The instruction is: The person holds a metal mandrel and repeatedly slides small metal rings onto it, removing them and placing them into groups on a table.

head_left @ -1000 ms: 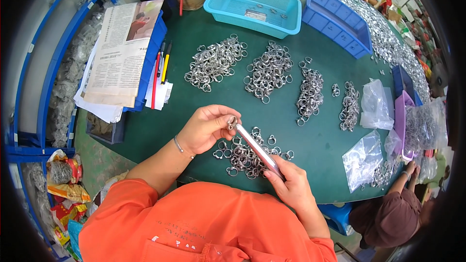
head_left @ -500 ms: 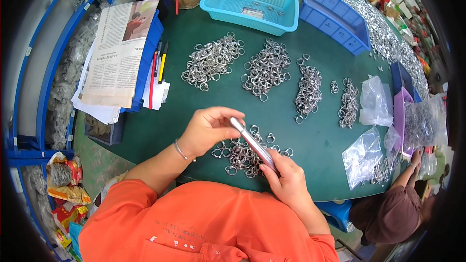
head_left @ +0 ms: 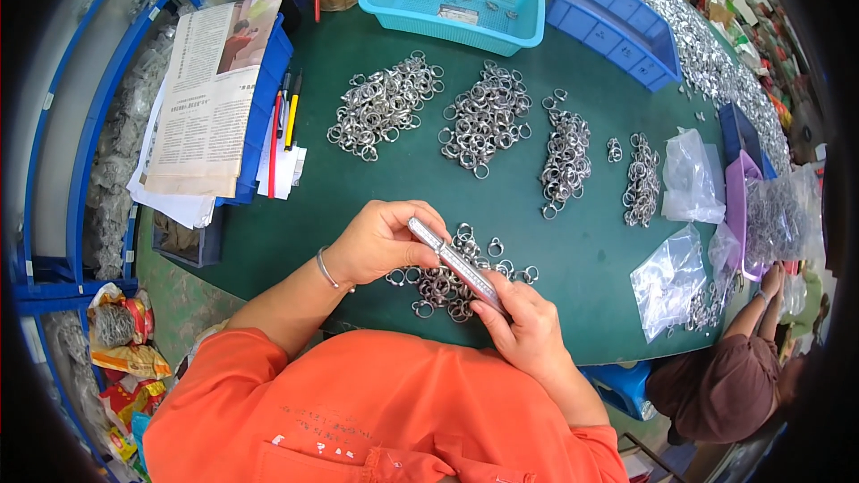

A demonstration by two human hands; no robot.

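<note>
A slim, tapered metal ring mandrel [head_left: 469,274] with marks along its face slants across in front of me. My right hand [head_left: 526,320] is closed around its thick lower end. At the upper part, the fingers of my left hand [head_left: 386,237] are closed on what looks like a ring [head_left: 440,248] around the mandrel; the fingers partly hide it. Beneath both hands lies a loose pile of silver rings [head_left: 438,291]. Farther up the green table are more ring heaps: one at left [head_left: 385,107], one at centre [head_left: 486,116], and narrower ones to the right [head_left: 565,156].
A turquoise basket [head_left: 394,9] and a blue bin [head_left: 617,49] stand at the back. Newspaper [head_left: 201,116] and pens [head_left: 276,148] lie left. Clear plastic bags [head_left: 667,273] and a purple basket [head_left: 739,201] are at right. Another person in brown [head_left: 725,385] sits at lower right.
The mandrel has turned to show its marked face, and its tip has shifted a little left and down. My left hand has moved slightly left with it. The view has shifted slightly.
</note>
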